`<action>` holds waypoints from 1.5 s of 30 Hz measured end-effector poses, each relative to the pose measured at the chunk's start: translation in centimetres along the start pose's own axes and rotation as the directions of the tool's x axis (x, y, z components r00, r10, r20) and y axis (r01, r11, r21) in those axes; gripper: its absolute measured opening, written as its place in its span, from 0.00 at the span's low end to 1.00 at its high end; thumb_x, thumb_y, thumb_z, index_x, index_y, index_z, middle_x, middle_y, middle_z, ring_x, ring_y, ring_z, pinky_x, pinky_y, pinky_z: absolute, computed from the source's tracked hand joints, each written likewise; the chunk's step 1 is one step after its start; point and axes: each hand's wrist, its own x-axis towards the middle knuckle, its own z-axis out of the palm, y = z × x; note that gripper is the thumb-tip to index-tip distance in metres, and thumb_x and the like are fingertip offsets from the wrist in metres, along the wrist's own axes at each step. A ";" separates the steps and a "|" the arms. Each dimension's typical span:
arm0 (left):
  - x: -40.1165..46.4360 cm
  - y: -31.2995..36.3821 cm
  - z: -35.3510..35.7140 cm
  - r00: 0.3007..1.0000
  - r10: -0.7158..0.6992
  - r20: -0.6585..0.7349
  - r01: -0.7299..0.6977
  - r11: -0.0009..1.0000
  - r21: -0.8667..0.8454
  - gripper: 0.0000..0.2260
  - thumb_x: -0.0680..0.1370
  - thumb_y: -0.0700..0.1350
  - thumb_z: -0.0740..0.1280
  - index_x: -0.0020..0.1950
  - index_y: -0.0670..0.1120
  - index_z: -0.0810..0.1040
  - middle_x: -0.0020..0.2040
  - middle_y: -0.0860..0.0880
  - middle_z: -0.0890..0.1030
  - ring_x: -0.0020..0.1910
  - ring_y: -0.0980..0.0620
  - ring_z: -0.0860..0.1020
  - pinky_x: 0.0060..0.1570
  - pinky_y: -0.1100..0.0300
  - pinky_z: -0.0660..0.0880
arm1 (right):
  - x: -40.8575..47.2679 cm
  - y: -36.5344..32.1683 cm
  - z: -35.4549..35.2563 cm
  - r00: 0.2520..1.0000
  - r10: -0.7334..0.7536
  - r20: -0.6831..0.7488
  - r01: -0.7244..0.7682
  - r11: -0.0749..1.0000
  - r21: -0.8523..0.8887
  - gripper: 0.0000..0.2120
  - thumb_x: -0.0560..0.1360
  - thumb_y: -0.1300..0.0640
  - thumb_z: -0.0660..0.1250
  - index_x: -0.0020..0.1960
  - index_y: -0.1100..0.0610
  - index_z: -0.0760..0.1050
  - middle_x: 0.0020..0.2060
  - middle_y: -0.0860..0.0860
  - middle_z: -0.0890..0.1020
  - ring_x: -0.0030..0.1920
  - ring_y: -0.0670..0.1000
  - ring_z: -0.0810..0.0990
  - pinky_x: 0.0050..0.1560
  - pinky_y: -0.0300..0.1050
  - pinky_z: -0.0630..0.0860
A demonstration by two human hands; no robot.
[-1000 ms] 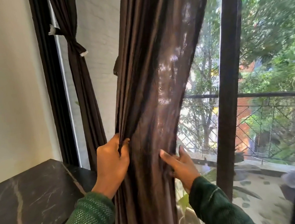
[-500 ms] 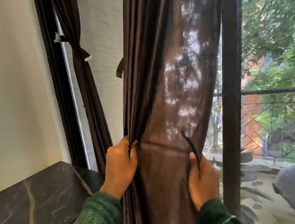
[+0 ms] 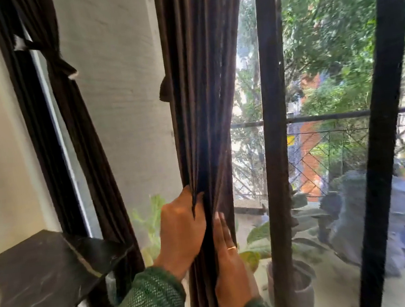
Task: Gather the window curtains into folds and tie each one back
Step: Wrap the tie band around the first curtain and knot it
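Note:
A dark brown curtain (image 3: 201,89) hangs in front of me, gathered into narrow vertical folds. My left hand (image 3: 181,230) pinches the folds from the left at waist height. Pressed flat against the right side of the bundle is my right hand (image 3: 228,259), fingers straight, a ring on one finger. A loose tieback strap (image 3: 164,91) sticks out from the curtain's left edge higher up. At the far left a second curtain (image 3: 76,133) hangs gathered, with a knotted tieback (image 3: 61,64) around it.
A black marble-topped table (image 3: 33,278) stands at lower left by the white wall. Dark window frame posts (image 3: 275,144) rise on the right. Potted plants (image 3: 283,240) and a balcony railing (image 3: 332,117) lie beyond the glass.
The spread curtain panel has been drawn left into a tight bundle. My right hand let go of its pinch, moved left and now lies flat against the folds. More window shows.

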 end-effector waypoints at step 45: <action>0.7 -3.6 2.1 0.993 -0.113 -0.047 0.109 0.991 -0.073 0.08 0.73 0.38 0.63 0.47 0.37 0.80 0.32 0.41 0.81 0.26 0.42 0.78 0.29 0.59 0.71 | 4.7 -1.6 0.6 0.980 0.147 0.133 -0.135 0.986 -0.097 0.43 0.78 0.65 0.53 0.57 0.44 0.15 0.77 0.52 0.42 0.56 0.57 0.79 0.44 0.47 0.71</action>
